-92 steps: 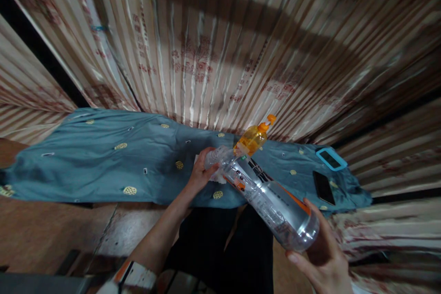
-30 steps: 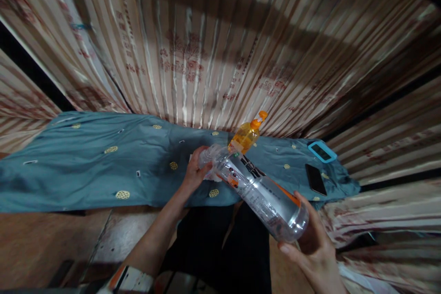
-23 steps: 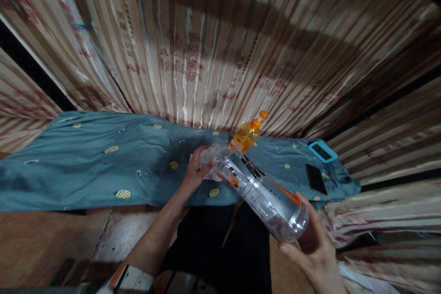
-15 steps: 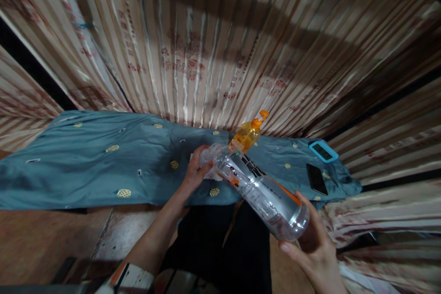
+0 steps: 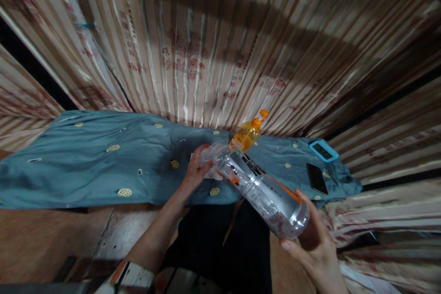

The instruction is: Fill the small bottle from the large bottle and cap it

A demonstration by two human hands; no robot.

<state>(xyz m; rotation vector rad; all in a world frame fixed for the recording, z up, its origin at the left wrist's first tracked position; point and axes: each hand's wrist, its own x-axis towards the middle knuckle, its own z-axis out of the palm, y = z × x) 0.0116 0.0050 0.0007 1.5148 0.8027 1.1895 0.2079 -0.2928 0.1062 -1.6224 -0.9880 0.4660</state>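
A large transparent plastic bottle [image 5: 267, 197] with a silver, black and orange label slants across the space before me, its narrower end to the left and its base to the lower right. My left hand [image 5: 198, 165] closes round the transparent narrow end. Fingers and thumb of my right hand [image 5: 315, 239] grip the base from the right. Under my left fingers shows a pale, crumpled-looking piece; what it is, I cannot make out. Just behind the bottle stands an orange pump bottle [image 5: 246, 135] with yellow liquid, partly covered by it.
A blue-green cloth with yellow pineapple-like prints covers the table [image 5: 86, 165]. At its right end lie a dark phone [image 5: 317, 178] and a light-blue framed device [image 5: 323, 150]. Striped, pleated curtains [image 5: 193, 55] hang behind and at both sides.
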